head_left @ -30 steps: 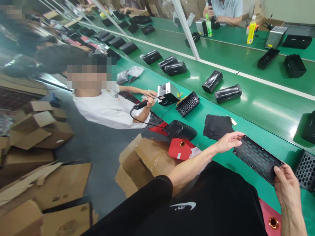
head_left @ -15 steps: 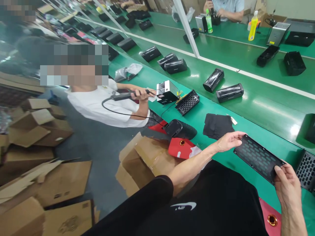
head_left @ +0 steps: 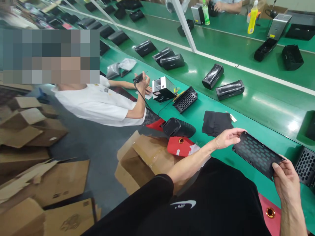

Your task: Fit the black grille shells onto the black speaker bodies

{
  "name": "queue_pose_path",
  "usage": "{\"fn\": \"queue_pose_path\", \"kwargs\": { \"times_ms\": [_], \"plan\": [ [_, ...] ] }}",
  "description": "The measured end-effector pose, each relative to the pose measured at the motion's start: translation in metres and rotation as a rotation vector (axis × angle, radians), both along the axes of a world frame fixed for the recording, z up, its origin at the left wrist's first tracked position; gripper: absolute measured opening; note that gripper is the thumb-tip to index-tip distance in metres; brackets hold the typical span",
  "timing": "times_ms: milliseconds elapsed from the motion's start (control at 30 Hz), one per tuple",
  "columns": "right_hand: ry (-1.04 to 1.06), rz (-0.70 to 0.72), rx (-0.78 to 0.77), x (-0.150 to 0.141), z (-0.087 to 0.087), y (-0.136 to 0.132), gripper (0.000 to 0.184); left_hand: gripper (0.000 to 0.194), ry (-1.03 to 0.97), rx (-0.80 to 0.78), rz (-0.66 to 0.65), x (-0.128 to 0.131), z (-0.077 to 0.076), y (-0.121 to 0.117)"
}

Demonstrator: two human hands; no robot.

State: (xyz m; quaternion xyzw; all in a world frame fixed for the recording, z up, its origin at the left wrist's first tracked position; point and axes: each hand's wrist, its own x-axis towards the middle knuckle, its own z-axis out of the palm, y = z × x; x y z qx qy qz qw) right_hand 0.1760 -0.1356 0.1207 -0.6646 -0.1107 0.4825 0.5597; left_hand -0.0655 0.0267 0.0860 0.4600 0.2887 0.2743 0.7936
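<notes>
I hold a flat black perforated grille panel (head_left: 256,154) over the near edge of the green bench (head_left: 246,108). My left hand (head_left: 227,137) grips its left end, thumb on top and fingers underneath. My right hand (head_left: 286,178) pinches its right end. A stack of black fabric pieces (head_left: 216,123) lies on the bench just beyond my left hand. A second black perforated grille (head_left: 305,165) lies at the far right edge.
A co-worker in a white shirt (head_left: 98,103) sits to the left, holding a corded tool (head_left: 138,78) near a silver box (head_left: 162,89). Black speaker bodies (head_left: 230,89) lie along the belt. Cardboard boxes (head_left: 137,160) crowd the floor. Bottles (head_left: 251,17) stand at the back.
The co-worker's hand with the corded tool has swung up and toward the silver box. My hands and the grille have barely shifted; the view has tilted slightly.
</notes>
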Motion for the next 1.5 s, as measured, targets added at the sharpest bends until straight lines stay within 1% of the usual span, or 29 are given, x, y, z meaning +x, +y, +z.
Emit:
{"fn": "queue_pose_path", "kwargs": {
  "times_ms": [67, 200, 267, 367, 567, 700, 767, 933, 1067, 1267, 1433, 1500],
  "plan": [
    [0.022, 0.040, -0.003, 0.002, 0.002, 0.001, 0.060, 0.066, 0.022, 0.019, 0.007, -0.001, 0.002, 0.001],
    [0.099, 0.158, -0.052, 0.006, 0.004, 0.001, 0.049, 0.065, 0.020, 0.043, 0.009, -0.001, 0.004, 0.002],
    [0.098, 0.208, -0.079, 0.007, 0.003, 0.000, 0.049, 0.065, 0.016, 0.044, 0.006, -0.001, 0.003, 0.001],
    [0.081, 0.235, -0.092, 0.009, 0.001, 0.000, 0.051, 0.063, 0.017, 0.051, 0.012, 0.000, 0.003, 0.001],
    [0.094, 0.193, -0.066, 0.016, -0.001, 0.001, 0.053, 0.065, 0.018, 0.046, 0.009, 0.000, 0.003, 0.003],
    [0.078, 0.247, -0.077, 0.018, -0.002, 0.002, 0.056, 0.066, 0.024, 0.031, -0.005, 0.000, 0.004, 0.003],
    [0.078, 0.251, -0.082, 0.018, -0.002, 0.002, 0.058, 0.067, 0.019, 0.018, -0.009, 0.000, 0.004, 0.003],
    [0.086, 0.184, -0.112, 0.017, 0.000, 0.000, 0.056, 0.069, 0.006, -0.011, -0.001, 0.003, 0.003, 0.003],
    [0.072, 0.204, -0.154, 0.015, 0.000, -0.002, 0.061, 0.069, 0.016, -0.032, 0.002, 0.004, 0.001, 0.001],
    [0.105, 0.184, -0.172, 0.013, 0.001, -0.004, 0.067, 0.068, 0.001, -0.055, -0.028, 0.007, -0.001, 0.000],
    [0.132, 0.154, -0.179, 0.015, -0.004, -0.008, 0.068, 0.071, -0.005, -0.064, -0.029, 0.008, -0.005, 0.000],
    [0.145, 0.121, -0.177, 0.015, -0.007, -0.009, 0.066, 0.072, -0.005, -0.073, -0.032, 0.007, -0.006, 0.000]
  ]
}}
